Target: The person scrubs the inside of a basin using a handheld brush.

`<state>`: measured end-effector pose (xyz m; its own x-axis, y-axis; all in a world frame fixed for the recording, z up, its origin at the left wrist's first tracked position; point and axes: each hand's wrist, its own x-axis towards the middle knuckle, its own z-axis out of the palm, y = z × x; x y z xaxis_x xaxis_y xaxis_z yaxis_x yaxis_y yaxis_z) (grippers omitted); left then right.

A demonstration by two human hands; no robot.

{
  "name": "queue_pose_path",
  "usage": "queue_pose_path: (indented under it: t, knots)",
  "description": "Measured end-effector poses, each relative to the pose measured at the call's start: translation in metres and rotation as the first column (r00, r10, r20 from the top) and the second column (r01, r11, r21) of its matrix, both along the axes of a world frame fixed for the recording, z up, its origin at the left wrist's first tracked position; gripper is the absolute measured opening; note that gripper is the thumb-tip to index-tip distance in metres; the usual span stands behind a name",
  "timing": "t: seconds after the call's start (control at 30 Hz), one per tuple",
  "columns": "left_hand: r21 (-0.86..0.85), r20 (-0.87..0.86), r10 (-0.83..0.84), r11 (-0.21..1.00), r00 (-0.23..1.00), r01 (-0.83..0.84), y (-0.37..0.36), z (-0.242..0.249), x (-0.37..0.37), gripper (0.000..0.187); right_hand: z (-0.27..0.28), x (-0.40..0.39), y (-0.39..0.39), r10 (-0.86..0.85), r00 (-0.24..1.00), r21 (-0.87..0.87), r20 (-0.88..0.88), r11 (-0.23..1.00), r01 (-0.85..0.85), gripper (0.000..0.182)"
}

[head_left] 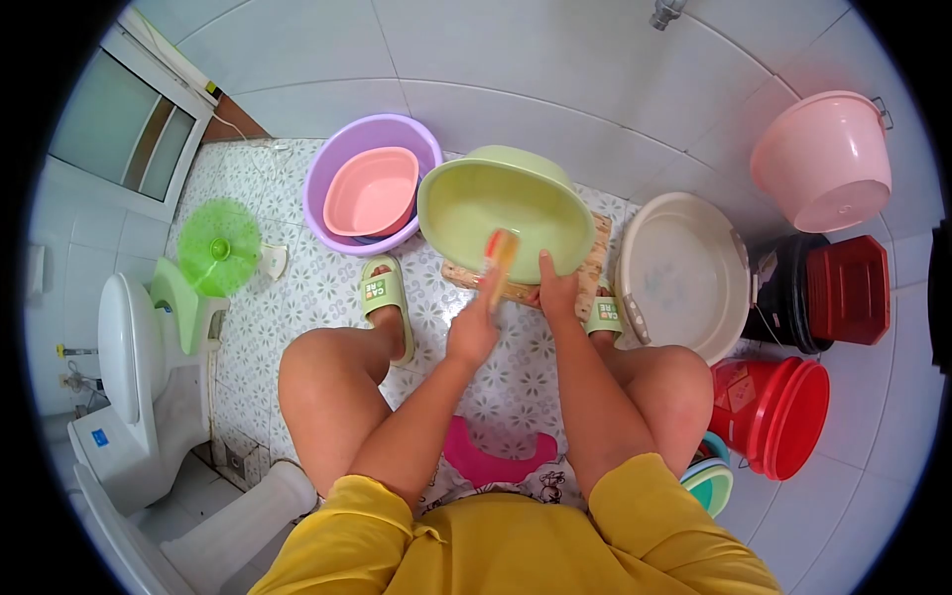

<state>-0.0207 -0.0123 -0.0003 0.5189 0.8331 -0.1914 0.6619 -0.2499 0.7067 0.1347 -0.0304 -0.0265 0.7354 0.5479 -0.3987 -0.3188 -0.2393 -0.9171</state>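
Note:
A light green basin (476,203) is tilted on its side, its hollow turned toward me, above a patterned wooden-looking board (592,263). My right hand (558,290) grips its lower right rim, thumb on the inner wall and fingers behind. My left hand (473,332) is closed around the handle of an orange-yellow scrub brush (504,253), blurred by motion. The brush's upper end is in front of the basin's inner surface; whether it touches cannot be made out.
To the left stand a purple basin (315,188) holding a pink basin (372,188), a green round lid-like item (218,248) and a toilet (119,347). On the right are a cream basin (684,278), a red bucket (793,416), dark red tub (853,288) and hanging pink bucket (823,159).

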Motion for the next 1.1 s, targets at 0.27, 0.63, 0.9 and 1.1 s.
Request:
queue_pose_path:
  t: [0.27,0.63,0.9,1.1]
  knots:
    - [-0.019,-0.079,-0.066,0.998,0.995,0.065,-0.004,0.008,0.002,0.071,-0.001,0.0,0.0,-0.001,1.0,0.014,-0.026,1.0,0.001,0.034]
    - [-0.373,0.059,0.018,0.928,0.998,0.005,0.013,0.028,0.011,0.062,0.006,-0.002,0.0,-0.008,1.0,0.041,0.01,0.999,0.007,0.036]
    - [-0.108,-0.215,-0.055,0.994,0.975,0.032,0.031,0.03,0.014,0.069,0.001,0.0,0.0,0.011,1.0,0.043,0.022,0.999,-0.012,0.036]
    - [0.079,-0.221,0.094,0.994,0.971,-0.079,0.036,0.014,0.007,0.068,0.004,0.0,0.0,0.025,1.0,0.042,0.008,0.999,-0.025,0.033]
